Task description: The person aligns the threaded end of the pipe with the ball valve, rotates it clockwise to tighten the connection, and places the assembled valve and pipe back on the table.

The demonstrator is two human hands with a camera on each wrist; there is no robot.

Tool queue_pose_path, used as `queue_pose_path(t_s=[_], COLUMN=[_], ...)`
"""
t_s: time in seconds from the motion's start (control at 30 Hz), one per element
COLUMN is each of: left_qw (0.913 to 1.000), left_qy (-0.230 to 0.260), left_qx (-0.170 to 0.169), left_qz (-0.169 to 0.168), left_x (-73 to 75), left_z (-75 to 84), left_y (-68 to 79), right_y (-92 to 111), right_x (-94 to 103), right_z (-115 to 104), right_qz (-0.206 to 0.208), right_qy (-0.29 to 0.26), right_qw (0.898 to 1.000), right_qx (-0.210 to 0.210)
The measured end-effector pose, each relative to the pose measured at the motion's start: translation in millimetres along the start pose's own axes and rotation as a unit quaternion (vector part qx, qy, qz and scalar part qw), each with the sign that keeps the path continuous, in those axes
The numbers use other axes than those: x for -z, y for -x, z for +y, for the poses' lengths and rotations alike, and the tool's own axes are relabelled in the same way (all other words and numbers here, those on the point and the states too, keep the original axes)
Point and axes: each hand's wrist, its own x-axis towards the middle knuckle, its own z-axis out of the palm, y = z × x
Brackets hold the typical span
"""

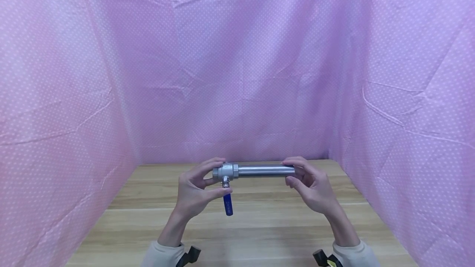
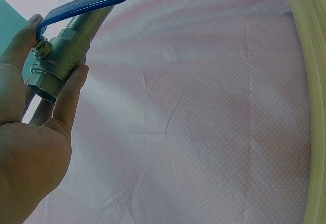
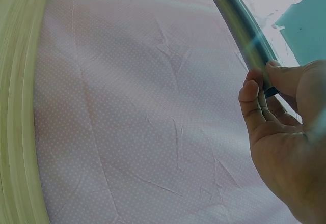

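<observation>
A metal ball valve [image 1: 227,171] with a blue lever handle [image 1: 228,205] is joined to a straight steel pipe [image 1: 265,171], and the two hang level above the table. My left hand [image 1: 194,190] grips the valve body, its thumb against the lever near the stem. In the left wrist view, raised lettering shows on the valve [image 2: 63,56], and its free end is an open socket. At the pipe's other end, my right hand [image 1: 313,186] pinches the tube between thumb and fingers. The right wrist view shows the pipe [image 3: 247,35] running up to the valve.
Beneath the hands lies a wood-grain tabletop [image 1: 259,230]. Pink dotted cloth [image 1: 237,73] hangs at the back and on both sides. Each wrist wears a black strap mount [image 1: 189,255] over a light sleeve.
</observation>
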Motion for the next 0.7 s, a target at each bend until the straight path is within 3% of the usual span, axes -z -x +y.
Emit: queue_pose_path(t_s=[0.4, 0.7], left_qw=[1.0, 1.0], left_qy=[-0.003, -0.004], left_qx=[0.0, -0.003], left_qz=[-0.001, -0.003], left_x=[-0.2, 0.3], left_z=[-0.3, 0.1], left_y=[0.4, 0.5], right_y=[1.0, 1.4], right_x=[0.7, 1.2], right_z=[-1.1, 0.3], right_qz=[0.009, 0.0], right_qy=[0.051, 0.041], right_qw=[0.999, 0.999], right_qx=[-0.008, -0.011])
